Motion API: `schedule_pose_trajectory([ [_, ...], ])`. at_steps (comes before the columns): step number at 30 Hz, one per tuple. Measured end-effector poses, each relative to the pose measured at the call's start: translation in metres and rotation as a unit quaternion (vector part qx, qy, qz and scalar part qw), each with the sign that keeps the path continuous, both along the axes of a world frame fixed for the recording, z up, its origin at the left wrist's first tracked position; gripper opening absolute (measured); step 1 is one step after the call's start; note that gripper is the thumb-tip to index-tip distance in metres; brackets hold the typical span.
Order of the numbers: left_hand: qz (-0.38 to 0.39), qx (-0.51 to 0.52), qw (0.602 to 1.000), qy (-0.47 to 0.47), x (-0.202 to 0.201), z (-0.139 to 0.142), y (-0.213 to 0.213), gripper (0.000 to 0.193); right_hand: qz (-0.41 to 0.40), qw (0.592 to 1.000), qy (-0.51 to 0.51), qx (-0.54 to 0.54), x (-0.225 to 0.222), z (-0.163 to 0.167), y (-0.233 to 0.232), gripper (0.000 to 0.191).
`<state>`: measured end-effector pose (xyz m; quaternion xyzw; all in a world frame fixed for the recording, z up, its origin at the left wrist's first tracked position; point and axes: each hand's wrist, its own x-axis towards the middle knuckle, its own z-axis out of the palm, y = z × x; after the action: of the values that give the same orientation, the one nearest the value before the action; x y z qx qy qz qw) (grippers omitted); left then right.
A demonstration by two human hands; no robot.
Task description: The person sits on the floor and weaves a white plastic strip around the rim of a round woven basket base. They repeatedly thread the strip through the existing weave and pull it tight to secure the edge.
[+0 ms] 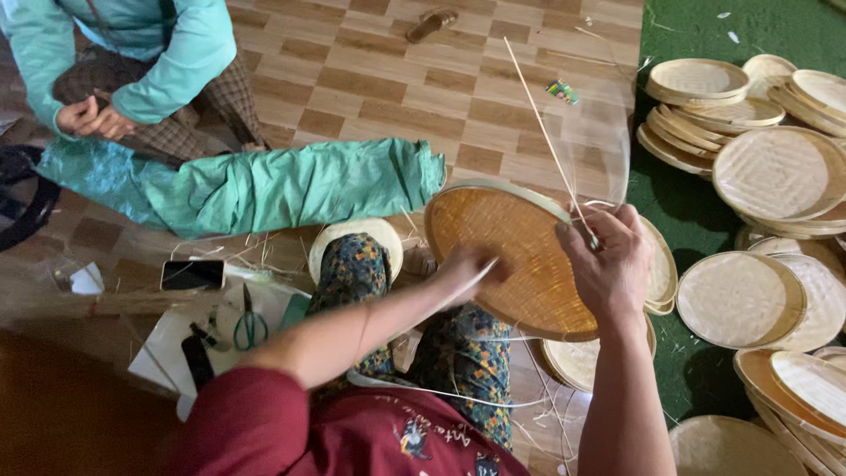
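Observation:
A round woven bamboo tray (515, 242), amber-brown with a pale rim, stands tilted on my lap above my patterned trousers. My left hand (471, 264) presses against its woven face near the lower middle. At the tray's right rim, my right hand (608, 264) pinches a long thin pale bamboo strip (542, 123) that runs up and to the left over the floor. More thin strips hang loose below the tray.
Several stacks of pale woven trays (775, 176) lie on green matting at the right. Another person in teal (132, 53) sits at the top left, beside a teal cloth (291, 189). Scissors (249, 324) and a phone (192, 275) rest on the floor at left.

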<state>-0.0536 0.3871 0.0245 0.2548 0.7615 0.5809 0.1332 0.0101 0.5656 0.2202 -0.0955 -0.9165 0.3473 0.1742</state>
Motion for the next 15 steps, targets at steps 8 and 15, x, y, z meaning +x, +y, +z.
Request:
schedule_pose_trajectory([
  [8, -0.052, -0.320, 0.942, -0.080, 0.016, -0.004, -0.087, 0.021, 0.041, 0.993, 0.030, -0.102, -0.004, -0.010, 0.015, 0.024],
  [15, -0.319, 0.091, 0.937, 0.113, -0.002, 0.217, -0.164, 0.018, 0.017, 0.995, 0.094, 0.003, -0.003, -0.019, 0.007, 0.023],
])
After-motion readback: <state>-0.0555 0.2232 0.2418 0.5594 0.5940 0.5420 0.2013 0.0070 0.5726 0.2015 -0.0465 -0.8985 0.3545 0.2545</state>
